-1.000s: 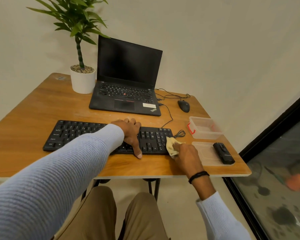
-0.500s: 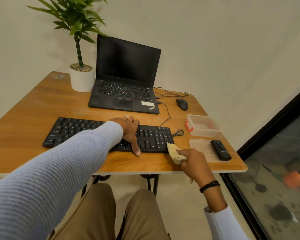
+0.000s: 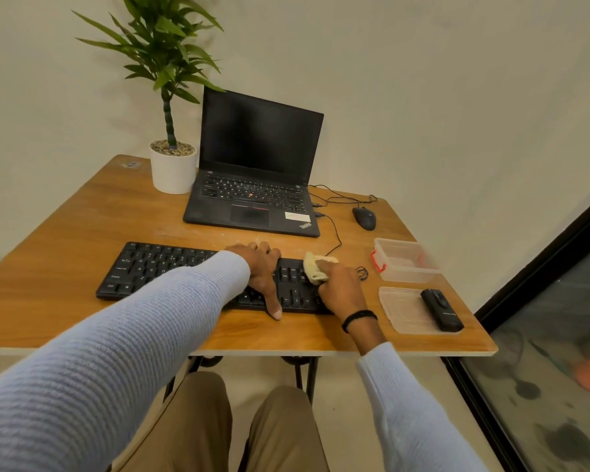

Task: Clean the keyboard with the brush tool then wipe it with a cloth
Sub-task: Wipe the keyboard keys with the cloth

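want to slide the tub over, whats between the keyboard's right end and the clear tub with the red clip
In the head view, a small coil of black cable lies on the table between the keyboard and the tub.

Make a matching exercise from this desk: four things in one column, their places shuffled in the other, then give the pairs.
1. cloth
2. mouse
3. potted plant
4. black tool

A. lying on the clear lid
B. left of the laptop
C. held in the right hand
D. right of the laptop

Pairs: 1-C, 2-D, 3-B, 4-A
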